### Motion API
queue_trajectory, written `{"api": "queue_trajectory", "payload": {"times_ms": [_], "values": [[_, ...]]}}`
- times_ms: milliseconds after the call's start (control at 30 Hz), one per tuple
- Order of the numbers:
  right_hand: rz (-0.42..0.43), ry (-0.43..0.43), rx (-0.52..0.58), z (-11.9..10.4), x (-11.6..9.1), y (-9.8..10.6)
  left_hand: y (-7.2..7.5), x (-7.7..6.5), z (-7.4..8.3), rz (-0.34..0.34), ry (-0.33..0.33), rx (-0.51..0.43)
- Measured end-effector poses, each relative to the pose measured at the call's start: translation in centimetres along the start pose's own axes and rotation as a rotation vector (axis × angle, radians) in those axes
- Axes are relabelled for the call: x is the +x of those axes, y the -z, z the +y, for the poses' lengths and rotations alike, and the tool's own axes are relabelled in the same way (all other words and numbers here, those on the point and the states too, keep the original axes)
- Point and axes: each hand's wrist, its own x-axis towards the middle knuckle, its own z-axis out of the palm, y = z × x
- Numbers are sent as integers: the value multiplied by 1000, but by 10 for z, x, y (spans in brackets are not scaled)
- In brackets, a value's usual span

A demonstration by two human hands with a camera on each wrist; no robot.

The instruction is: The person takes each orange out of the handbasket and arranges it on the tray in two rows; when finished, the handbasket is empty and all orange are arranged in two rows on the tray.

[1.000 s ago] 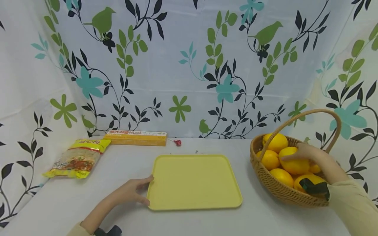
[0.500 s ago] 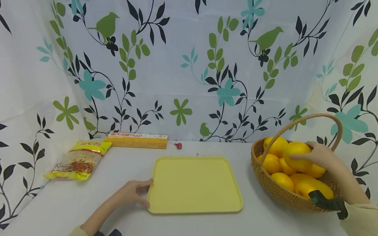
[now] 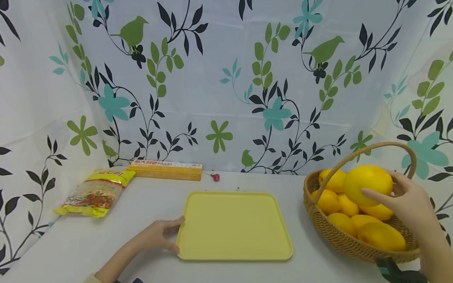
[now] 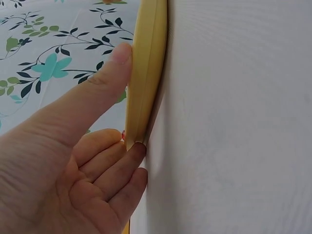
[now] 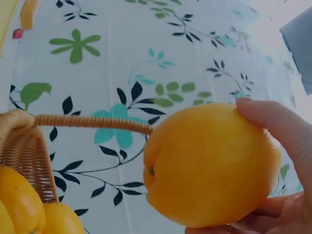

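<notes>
My right hand (image 3: pixel 412 204) holds a large, smooth yellow fruit (image 3: pixel 369 184) over the wicker basket (image 3: pixel 334 230). In the right wrist view, the thumb lies on one side of this fruit (image 5: pixel 209 165) and the fingers curl under the other; a small stem dimple faces left. Several more yellow fruits (image 3: pixel 382 236) are piled in the basket, some oblong, some rounder. At the left side of the yellow tray (image 3: pixel 235 226), my left hand (image 3: pixel 155 236) rests thumb and fingers, spread apart, against the rim. The left wrist view shows thumb and fingertips touching the tray's edge (image 4: pixel 148 63).
The basket's tall arched handle (image 3: pixel 371 146) rises beside the right hand. Toward the back left lie a yellow food packet (image 3: pixel 95 190), a long orange pasta box (image 3: pixel 166 169) and a small red wrapped item (image 3: pixel 215 177). Patterned cloth (image 3: pixel 198 78) hangs behind the white table (image 3: pixel 148 204).
My right hand has lifted the yellow fruit from the pile and drawn it up and to the right. My left hand stays at the tray's edge. The view has tilted slightly upward.
</notes>
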Motion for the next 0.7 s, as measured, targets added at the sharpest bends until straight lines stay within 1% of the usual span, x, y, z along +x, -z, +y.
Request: {"api": "queue_trajectory", "payload": {"times_ms": [67, 133, 167, 233, 300, 367, 400, 433, 500, 600, 700], "values": [[48, 67, -2, 6, 0, -7, -1, 0, 0, -4, -16, 10], [43, 140, 29, 6, 0, -11, -1, -1, -1, -5, -32, 22], [53, 177, 44, 7, 0, -15, -1, -1, -1, -7, -34, 24], [50, 252, 72, 0, -1, -22, 0, -1, -1, -9, -29, 24], [3, 320, 141, -17, -6, -30, 1, -2, -1, -11, -15, 21], [1, 377, 182, -31, -8, -42, 2, -2, 0, -6, 4, 25], [-25, 386, 211, -39, -10, -47, 3, -2, 0, -4, 11, 27], [-41, 395, 243, -43, -9, -55, 3, -2, 1, -1, 14, 27], [-94, 381, 352, -51, -7, -73, 4, -2, 1, 2, 11, 31], [-171, 330, 469, -60, -3, -104, 3, -1, 1, 0, -10, 34], [-238, 319, 538, -68, 2, -132, 0, 0, -1, -6, -42, 34]]}}
